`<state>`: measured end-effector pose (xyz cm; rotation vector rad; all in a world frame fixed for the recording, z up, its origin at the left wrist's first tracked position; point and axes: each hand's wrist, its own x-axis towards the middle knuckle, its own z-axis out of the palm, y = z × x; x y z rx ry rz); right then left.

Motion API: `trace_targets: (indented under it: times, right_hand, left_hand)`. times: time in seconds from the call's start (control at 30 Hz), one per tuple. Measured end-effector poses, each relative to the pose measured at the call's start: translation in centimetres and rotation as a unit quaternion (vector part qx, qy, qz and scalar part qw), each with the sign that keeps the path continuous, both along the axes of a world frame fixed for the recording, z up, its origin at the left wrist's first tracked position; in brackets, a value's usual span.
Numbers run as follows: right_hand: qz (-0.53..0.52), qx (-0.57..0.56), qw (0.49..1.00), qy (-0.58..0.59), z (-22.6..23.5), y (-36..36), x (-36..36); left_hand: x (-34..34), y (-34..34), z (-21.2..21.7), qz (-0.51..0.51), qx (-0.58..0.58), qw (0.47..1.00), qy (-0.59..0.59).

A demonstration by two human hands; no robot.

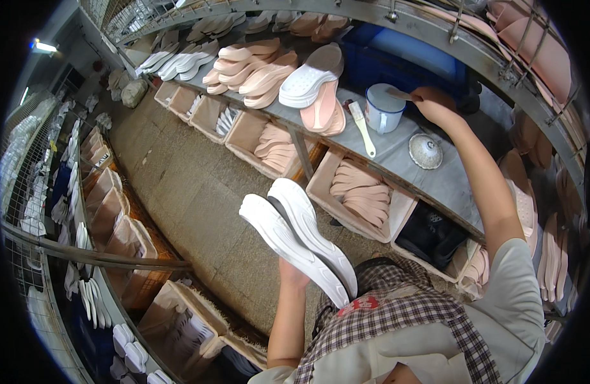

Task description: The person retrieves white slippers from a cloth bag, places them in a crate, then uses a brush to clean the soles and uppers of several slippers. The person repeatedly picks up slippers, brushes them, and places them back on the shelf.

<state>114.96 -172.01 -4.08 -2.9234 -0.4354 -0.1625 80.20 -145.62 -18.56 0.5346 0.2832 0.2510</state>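
My left hand point(293, 275) is closed round a pair of white shoe soles point(298, 238), held side by side and tilted in front of my apron; the soles hide most of the fingers. Stretched out over the bench, my right hand point(433, 104) grips what looks like a flat-handled brush point(397, 94) at the mouth of a white enamel mug point(385, 110). The mug hides the brush's far end. Beside the mug lies another brush point(362, 130) with a pale handle. A speckled lid point(426, 152) rests on the bench nearer to me.
The grey bench point(458, 185) carries stacked pink soles point(269, 77) and a white sole point(313, 75). Below its edge stand lined bins of pink soles point(361, 195). A blue crate point(403, 54) sits behind the mug. A metal rail point(96, 257) crosses the left-hand rack.
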Motion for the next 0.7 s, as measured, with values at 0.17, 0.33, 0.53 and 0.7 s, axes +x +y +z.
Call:
trace_targets:
  times: [0.17, 0.33, 0.53, 0.7]
  right_hand:
    - [0.121, 0.33, 0.936, 0.014, 0.8, 1.8, -9.8]
    - [0.29, 0.328, 0.898, 0.05, -3.6, 4.2, -22.7]
    - [0.267, 0.366, 0.891, 0.009, -5.8, 7.1, -25.1]
    - [0.29, 0.389, 0.874, 0.026, -6.4, 6.6, -25.5]
  left_hand:
    - [0.1, -0.2, 0.1, 0.011, -0.015, 1.0, 0.025]
    - [-0.1, 0.2, -0.2, -0.017, -0.024, 1.0, 0.001]
    - [-0.9, -0.4, 0.7, -0.044, -0.035, 0.998, -0.001]
    - [-1.5, -0.9, 1.7, -0.022, -0.017, 0.999, 0.021]
